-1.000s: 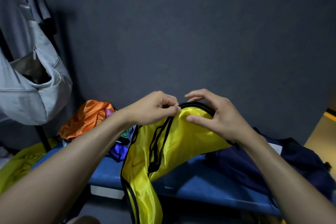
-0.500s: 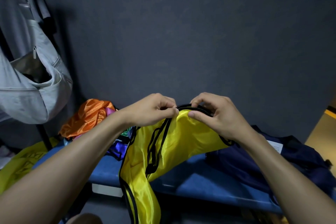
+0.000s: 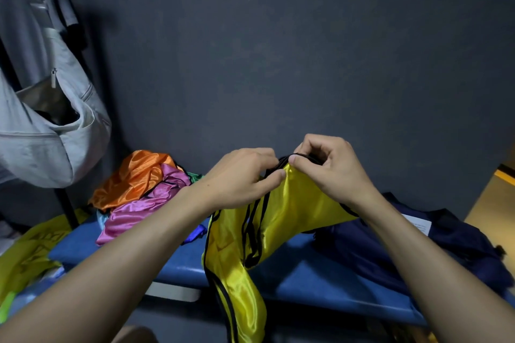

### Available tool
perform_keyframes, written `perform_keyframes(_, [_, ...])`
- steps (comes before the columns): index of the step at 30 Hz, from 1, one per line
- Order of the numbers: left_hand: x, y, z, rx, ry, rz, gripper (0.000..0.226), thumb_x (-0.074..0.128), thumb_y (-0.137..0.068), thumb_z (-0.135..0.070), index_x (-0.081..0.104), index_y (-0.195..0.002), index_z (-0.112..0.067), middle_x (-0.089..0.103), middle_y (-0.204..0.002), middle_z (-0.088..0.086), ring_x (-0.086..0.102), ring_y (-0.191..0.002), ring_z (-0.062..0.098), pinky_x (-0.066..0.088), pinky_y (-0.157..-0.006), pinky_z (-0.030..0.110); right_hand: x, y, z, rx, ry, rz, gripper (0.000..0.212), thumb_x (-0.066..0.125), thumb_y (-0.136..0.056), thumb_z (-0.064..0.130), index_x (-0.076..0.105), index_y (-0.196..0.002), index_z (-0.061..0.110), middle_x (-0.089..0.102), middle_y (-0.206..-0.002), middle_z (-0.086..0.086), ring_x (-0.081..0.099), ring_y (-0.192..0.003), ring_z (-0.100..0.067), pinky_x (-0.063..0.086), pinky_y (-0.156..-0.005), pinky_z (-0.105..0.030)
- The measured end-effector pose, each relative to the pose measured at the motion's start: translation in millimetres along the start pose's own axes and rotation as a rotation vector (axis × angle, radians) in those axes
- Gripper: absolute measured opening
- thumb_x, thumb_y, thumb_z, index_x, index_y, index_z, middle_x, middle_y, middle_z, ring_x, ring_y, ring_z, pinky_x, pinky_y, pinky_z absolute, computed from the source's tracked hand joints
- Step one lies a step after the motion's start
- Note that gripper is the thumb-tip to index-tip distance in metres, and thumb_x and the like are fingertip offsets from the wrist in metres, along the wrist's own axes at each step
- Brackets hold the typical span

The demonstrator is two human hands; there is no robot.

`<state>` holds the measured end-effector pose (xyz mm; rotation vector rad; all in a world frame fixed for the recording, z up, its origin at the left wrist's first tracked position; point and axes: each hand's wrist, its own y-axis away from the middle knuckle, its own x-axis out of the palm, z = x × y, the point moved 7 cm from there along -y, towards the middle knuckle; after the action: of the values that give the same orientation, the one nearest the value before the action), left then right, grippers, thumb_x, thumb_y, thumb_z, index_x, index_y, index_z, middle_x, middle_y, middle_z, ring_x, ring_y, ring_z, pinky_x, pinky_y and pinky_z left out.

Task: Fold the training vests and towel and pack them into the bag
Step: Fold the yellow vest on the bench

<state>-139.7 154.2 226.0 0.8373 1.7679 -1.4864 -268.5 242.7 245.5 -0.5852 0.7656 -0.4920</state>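
Yellow vest [image 3: 289,211]: black-trimmed top edge pinched in the grip of left hand [image 3: 242,178] and right hand [image 3: 331,167], held above blue table [image 3: 320,284], tail hanging past its front edge. Orange and pink vests [image 3: 139,189] heaped at table's left; navy bag [image 3: 459,248] at right end, bare blue strip between.

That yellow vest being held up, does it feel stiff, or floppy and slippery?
Probably very floppy: the yellow vest, pinched at its top edge by the left hand and right hand, sags and drapes off the blue bench. Its glossy sheen suggests slippery cloth, so a loose grip might lose it. It looks thin, so likely light.
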Motion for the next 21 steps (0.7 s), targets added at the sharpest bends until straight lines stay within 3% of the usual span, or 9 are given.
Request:
perform_keyframes(2, [0,0,-2,0.039,0.025,0.020,0.038,0.040,-0.103,-0.049,0.035,-0.068,-0.035,0.044,-0.078,-0.013,0.046,-0.065,0.006,0.040,-0.059,0.038,-4,0,1,0.010,-0.018,0.032,0.018,0.074,-0.084,0.021,0.061,-0.073,0.016,0.070,-0.078,-0.006,0.067,-0.077,-0.031,0.054,-0.071,-0.053])
perform_keyframes(5, [-1,0,0,0.065,0.030,0.042,0.038,0.038,-0.105,-0.048,0.045,-0.074,-0.027,0.044,-0.081,-0.011,0.046,-0.067,0.010,0.043,-0.062,0.041,-7,0,2,0.048,-0.090,0.128,0.017,0.077,-0.086,0.006,0.062,-0.092,0.012,0.067,-0.086,-0.008,0.064,-0.078,-0.020,0.052,-0.075,-0.039])
perform_keyframes(9, [-2,-1,1,0.081,0.054,0.045,0.036,0.041,-0.106,-0.045,0.048,-0.076,-0.026,0.046,-0.080,-0.011,0.047,-0.069,0.009,0.043,-0.063,0.041,1,-1,-1,0.151,-0.066,0.299,0.021,0.079,-0.090,0.021,0.071,-0.110,0.021,0.070,-0.094,0.002,0.068,-0.087,-0.012,0.053,-0.084,-0.031])
perform_keyframes(11, [-2,-2,1,0.091,0.083,0.041,0.034,0.042,-0.106,-0.043,0.044,-0.074,-0.031,0.045,-0.079,-0.012,0.048,-0.069,0.009,0.041,-0.063,0.037,3,-5,2,0.146,0.012,0.322,0.012,0.075,-0.094,0.026,0.075,-0.105,0.022,0.076,-0.099,0.003,0.072,-0.095,-0.013,0.057,-0.091,-0.038])
perform_keyframes(14, [-4,-3,5,0.088,0.159,0.031,0.029,0.047,-0.106,-0.043,0.047,-0.078,-0.036,0.049,-0.080,-0.014,0.052,-0.073,0.010,0.041,-0.065,0.033,1,-12,2,0.163,0.124,0.312,0.012,0.072,-0.096,0.031,0.077,-0.094,0.021,0.076,-0.091,0.002,0.072,-0.090,-0.016,0.056,-0.087,-0.045])
perform_keyframes(17, [-5,1,21,0.004,0.264,0.011,0.021,0.056,-0.103,-0.043,0.069,-0.098,-0.027,0.061,-0.093,-0.013,0.060,-0.084,0.010,0.045,-0.071,0.026,-5,-22,-4,0.190,0.259,0.275,0.016,0.070,-0.097,0.033,0.075,-0.091,0.020,0.075,-0.088,0.004,0.069,-0.088,-0.014,0.054,-0.083,-0.040])
perform_keyframes(21, [-5,11,52,-0.170,0.346,-0.045,0.014,0.063,-0.100,-0.039,0.072,-0.102,-0.028,0.070,-0.099,-0.009,0.065,-0.093,0.007,0.052,-0.081,0.031,-15,-24,-26,0.286,0.351,0.240,0.020,0.064,-0.100,0.033,0.070,-0.090,0.017,0.067,-0.083,0.007,0.060,-0.079,-0.012,0.045,-0.070,-0.030])
